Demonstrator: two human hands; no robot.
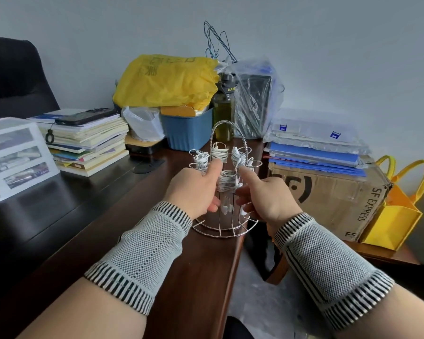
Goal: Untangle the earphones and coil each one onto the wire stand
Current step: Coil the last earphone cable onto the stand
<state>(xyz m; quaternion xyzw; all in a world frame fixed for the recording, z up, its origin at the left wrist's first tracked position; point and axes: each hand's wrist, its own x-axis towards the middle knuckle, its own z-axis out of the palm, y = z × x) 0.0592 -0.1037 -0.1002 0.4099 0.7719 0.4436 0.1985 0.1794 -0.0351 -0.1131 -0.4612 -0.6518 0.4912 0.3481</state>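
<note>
Both hands are reaching to the wire stand (227, 192), which is sitting near the right edge of the dark wooden desk (88, 223), its round base partly overhanging that edge. The left hand (194, 189) is lying against the stand's left side, thumb raised toward the upper hooks, its other fingers curled in beside the central column; whether they are actually clamped on the wire cannot be told. The right hand (267, 196) is mirroring it on the right side, index finger pointing up at a hook, lower fingers bent around the frame near the base, grip likewise unclear. White earphones (219, 152) are hanging in coiled bundles on several hooks, and one more bundle is sitting lower between the two hands with earbuds dangling below it. Behind the stand a blue bin (186, 133), a yellow bag (167, 81) and a dark bottle (224, 108) are standing; a stack of books (88, 143) is lying to the left, a cardboard box (328, 192) to the right.
</note>
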